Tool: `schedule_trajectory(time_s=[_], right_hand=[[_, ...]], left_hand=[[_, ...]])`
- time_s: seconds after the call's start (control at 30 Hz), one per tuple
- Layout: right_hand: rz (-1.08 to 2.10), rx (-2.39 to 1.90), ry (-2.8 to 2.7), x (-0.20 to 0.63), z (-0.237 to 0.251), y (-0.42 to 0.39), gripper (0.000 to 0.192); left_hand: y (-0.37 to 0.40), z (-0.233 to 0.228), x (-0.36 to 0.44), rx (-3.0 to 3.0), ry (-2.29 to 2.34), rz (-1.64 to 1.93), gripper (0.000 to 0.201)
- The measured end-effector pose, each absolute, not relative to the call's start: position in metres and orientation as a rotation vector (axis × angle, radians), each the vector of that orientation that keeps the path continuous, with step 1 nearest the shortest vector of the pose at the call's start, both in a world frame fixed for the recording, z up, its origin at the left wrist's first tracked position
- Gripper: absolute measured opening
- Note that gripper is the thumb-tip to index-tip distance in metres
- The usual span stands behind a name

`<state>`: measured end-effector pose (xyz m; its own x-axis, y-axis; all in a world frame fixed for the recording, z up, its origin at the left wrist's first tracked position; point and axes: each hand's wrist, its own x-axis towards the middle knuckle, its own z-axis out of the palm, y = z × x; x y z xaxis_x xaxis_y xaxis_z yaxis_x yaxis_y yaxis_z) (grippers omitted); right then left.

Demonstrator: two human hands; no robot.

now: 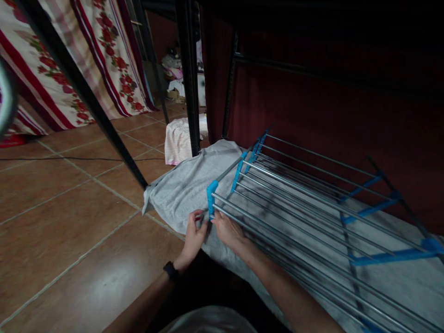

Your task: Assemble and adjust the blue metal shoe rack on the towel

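A rack of metal rods (pixel 277 177) with blue plastic brackets lies on a grey cloth (pixel 208 171), its long rods running off to the right. My right hand (pixel 227 230) is closed at the lower end of the near-left blue bracket (pixel 210 199), fingertips pressed to it under the rods. Just left of that bracket is my left hand (pixel 194 235), its thumb and fingers curved and apart, with nothing visible between them. A dark watch (pixel 171 270) is on my left wrist.
Black metal posts (pixel 189 78) of a frame stand around the cloth, one slanting at the left (pixel 90 99). A striped cloth (pixel 180 140) lies behind. Brown floor tiles (pixel 62 226) and a black cable (pixel 86 158) are at left. Floral curtains (pixel 114 55) hang farther back.
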<state>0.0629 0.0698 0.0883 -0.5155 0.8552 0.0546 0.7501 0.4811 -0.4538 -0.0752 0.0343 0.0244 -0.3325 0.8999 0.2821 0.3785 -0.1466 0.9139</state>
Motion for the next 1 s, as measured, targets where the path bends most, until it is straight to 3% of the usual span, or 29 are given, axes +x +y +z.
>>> schedule_trajectory(time_s=[0.07, 0.17, 0.47, 1.0], right_hand=[[0.535, -1.37, -2.462, 0.063, 0.089, 0.07, 0.041], [0.538, -1.377, -2.467, 0.064, 0.091, 0.07, 0.044], [0.574, -1.385, -2.496, 0.064, 0.097, 0.07, 0.044], [0.356, -1.433, -2.547, 0.06, 0.099, 0.068, 0.047]], left_hand=[[0.054, 0.031, -0.076, 1.43, 1.433, 1.419, 0.042], [0.071, 0.03, -0.074, 1.434, 1.232, 1.279, 0.041], [0.079, 0.006, -0.072, 1.32, 1.19, 1.362, 0.047], [0.077, 0.036, -0.069, 0.839, 0.862, 1.352, 0.049]])
